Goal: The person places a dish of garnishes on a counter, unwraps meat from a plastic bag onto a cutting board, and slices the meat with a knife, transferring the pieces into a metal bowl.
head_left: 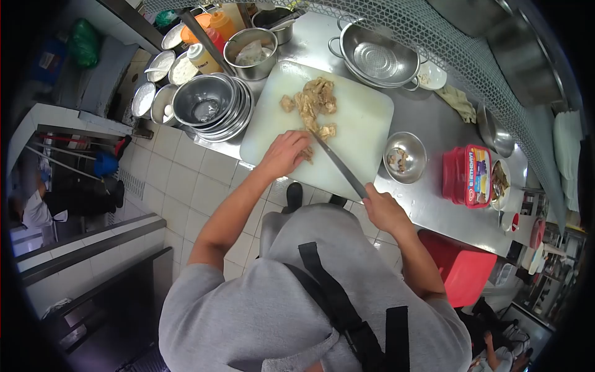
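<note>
A white cutting board [362, 118] lies on the steel counter. Pale brown pieces of what looks like cooked meat [317, 96] are heaped on its upper middle. My right hand [382, 209] is wrapped round the handle of a long knife [339, 164], whose blade slants up and left with its tip at the lower pieces. Left of the tip, my left hand [286, 153] has its fingers bent together on a small piece at the lower end of the heap. What lies under the fingertips is partly hidden.
Stacked steel bowls [204, 102] stand left of the board, with a steel pot [250, 53] and sauce bottles [202, 59] behind. A colander [379, 56] sits behind right. Rightward are a small bowl [405, 157] and a red tub [455, 177]. Other people are at the far left and lower right.
</note>
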A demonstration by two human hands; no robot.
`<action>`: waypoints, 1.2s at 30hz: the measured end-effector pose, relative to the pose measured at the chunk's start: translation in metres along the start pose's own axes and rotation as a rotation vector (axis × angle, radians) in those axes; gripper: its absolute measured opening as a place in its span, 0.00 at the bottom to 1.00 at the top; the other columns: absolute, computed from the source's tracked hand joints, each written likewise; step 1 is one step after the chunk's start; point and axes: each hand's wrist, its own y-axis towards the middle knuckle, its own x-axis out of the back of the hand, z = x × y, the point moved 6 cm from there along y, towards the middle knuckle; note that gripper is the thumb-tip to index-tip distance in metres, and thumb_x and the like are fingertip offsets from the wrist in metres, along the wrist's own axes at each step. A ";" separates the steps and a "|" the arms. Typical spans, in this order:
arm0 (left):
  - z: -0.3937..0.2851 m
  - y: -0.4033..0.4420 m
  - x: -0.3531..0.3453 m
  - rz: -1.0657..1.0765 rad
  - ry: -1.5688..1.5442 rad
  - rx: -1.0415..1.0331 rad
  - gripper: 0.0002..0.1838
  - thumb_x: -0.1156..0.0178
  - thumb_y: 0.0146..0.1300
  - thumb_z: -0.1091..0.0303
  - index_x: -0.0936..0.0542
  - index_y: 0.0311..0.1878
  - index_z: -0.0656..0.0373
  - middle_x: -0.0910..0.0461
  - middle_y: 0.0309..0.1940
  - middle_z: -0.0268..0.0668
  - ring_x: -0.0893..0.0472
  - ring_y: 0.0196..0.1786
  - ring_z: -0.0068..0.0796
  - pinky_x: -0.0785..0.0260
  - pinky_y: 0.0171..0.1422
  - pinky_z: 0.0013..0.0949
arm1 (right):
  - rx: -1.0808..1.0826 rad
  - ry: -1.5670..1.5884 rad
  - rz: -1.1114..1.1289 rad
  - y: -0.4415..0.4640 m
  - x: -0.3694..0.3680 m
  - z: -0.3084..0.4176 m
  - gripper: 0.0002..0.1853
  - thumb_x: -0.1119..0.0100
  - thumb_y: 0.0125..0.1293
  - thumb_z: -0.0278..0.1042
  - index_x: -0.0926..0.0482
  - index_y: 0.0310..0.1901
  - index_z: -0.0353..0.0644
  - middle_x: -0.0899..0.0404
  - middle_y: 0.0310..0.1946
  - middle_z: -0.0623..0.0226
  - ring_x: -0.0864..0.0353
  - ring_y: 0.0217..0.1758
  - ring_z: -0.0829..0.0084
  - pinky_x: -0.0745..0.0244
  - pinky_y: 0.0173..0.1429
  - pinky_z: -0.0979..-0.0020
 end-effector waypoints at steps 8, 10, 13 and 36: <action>-0.022 -0.034 -0.040 -0.036 -0.104 0.416 0.18 0.29 0.52 0.71 0.22 0.46 0.62 0.23 0.44 0.46 0.24 0.49 0.50 0.28 0.54 0.46 | -0.005 -0.006 -0.071 -0.009 -0.019 -0.002 0.11 0.52 0.75 0.36 0.37 0.53 0.42 0.19 0.34 0.38 0.19 0.41 0.35 0.27 0.46 0.41; -0.035 -0.034 -0.031 -0.115 -0.065 0.448 0.18 0.29 0.52 0.72 0.22 0.46 0.63 0.23 0.45 0.46 0.24 0.50 0.50 0.28 0.55 0.45 | -0.013 -0.002 -0.067 -0.009 -0.023 0.001 0.11 0.52 0.74 0.36 0.36 0.52 0.42 0.19 0.34 0.38 0.19 0.41 0.35 0.26 0.47 0.41; -0.031 -0.042 -0.027 -0.242 -0.048 0.473 0.17 0.30 0.52 0.73 0.22 0.44 0.64 0.24 0.47 0.45 0.24 0.51 0.49 0.28 0.56 0.44 | 0.003 -0.010 -0.053 -0.007 -0.025 0.005 0.11 0.52 0.74 0.35 0.37 0.51 0.41 0.19 0.34 0.38 0.19 0.40 0.35 0.26 0.47 0.41; -0.026 -0.051 -0.024 -0.392 -0.157 0.335 0.12 0.35 0.50 0.80 0.22 0.39 0.62 0.22 0.42 0.42 0.24 0.45 0.47 0.28 0.51 0.43 | 0.050 -0.065 -0.015 0.024 -0.023 0.028 0.10 0.53 0.72 0.32 0.37 0.50 0.40 0.20 0.33 0.36 0.20 0.39 0.32 0.27 0.45 0.39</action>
